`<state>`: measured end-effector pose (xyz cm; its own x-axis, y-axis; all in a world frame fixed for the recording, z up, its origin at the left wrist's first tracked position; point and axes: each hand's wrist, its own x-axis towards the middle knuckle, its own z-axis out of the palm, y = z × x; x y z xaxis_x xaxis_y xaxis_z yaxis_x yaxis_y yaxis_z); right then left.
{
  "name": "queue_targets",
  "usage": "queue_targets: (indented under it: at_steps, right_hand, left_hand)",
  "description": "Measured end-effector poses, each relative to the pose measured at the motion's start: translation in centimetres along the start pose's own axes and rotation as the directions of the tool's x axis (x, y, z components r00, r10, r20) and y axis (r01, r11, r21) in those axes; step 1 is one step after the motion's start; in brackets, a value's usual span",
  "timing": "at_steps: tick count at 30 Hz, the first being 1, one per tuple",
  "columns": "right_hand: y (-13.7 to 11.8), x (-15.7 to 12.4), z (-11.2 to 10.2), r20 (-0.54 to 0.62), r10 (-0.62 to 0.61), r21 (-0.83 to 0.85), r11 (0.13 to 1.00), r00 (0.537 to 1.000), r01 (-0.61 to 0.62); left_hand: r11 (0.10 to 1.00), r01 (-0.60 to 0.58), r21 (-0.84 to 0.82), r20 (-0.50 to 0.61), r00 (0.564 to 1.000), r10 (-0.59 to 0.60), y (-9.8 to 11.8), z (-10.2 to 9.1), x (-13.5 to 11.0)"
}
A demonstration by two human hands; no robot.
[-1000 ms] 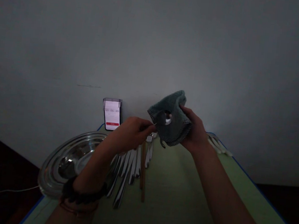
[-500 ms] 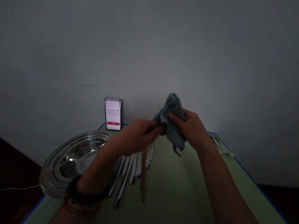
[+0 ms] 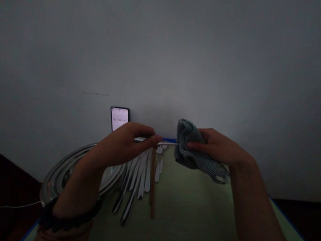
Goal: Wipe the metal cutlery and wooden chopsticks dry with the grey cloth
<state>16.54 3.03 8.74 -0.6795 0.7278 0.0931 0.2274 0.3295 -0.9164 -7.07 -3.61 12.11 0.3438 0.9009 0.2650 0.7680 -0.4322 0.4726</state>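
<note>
My left hand [image 3: 136, 141] pinches a thin, shiny piece of cutlery [image 3: 168, 143], held level above the table. Its other end goes into a grey-green cloth [image 3: 185, 145], so its kind cannot be made out. My right hand [image 3: 213, 144] is closed on the folded cloth, thumb on top, with a loop hanging from the lower corner. Below my left hand lie several metal cutlery handles [image 3: 135, 184], side by side. A pair of brown wooden chopsticks [image 3: 153, 195] lies along their right side, beside smaller spoons or forks [image 3: 159, 165].
A wide steel basin [image 3: 57, 175] stands at the left, partly behind my left forearm. A phone [image 3: 119, 117] showing a timer leans on the wall [image 3: 165, 61]. The green table [image 3: 191, 217] has a blue edge. A white cable [image 3: 6, 207] runs off left.
My hands have moved apart, the cloth shifting right and turning lower. A thin length of cutlery now shows between them. The phone screen has changed to a timer.
</note>
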Motion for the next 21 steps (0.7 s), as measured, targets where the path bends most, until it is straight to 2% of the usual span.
queue_targets:
  at_steps: [3, 5, 10, 18, 21]
  right_hand:
    - [-0.7, -0.6, -0.2, 0.232, 0.028, -0.17, 0.985, 0.972, 0.012]
    - [-1.2, -0.7, 0.0, 0.312, 0.029, -0.227, 0.973, 0.95, 0.045]
    - [-1.8, -0.1, 1.0, 0.335, 0.037, -0.24, 0.969, 0.942, 0.048]
    - [-1.9, 0.3, 1.5, 0.326, 0.005, -0.236, 0.969, 0.945, 0.077]
    - [-1.8, 0.4, 1.6, 0.329, 0.026, -0.235, 0.971, 0.944, 0.055]
  left_hand:
    - [1.0, -0.001, -0.031, 0.126, 0.992, 0.005, 0.2, 0.2, -0.1]
    - [0.999, 0.001, -0.037, 0.164, 0.986, 0.005, 0.1, 0.2, -0.2]
    - [0.999, -0.011, -0.043, 0.148, 0.989, 0.018, 0.0, 0.0, -0.3]
    - [0.996, -0.048, -0.082, 0.195, 0.979, 0.063, 0.5, 1.7, 0.4]
    - [0.995, -0.072, -0.062, 0.205, 0.975, 0.083, 0.4, 1.7, 0.5]
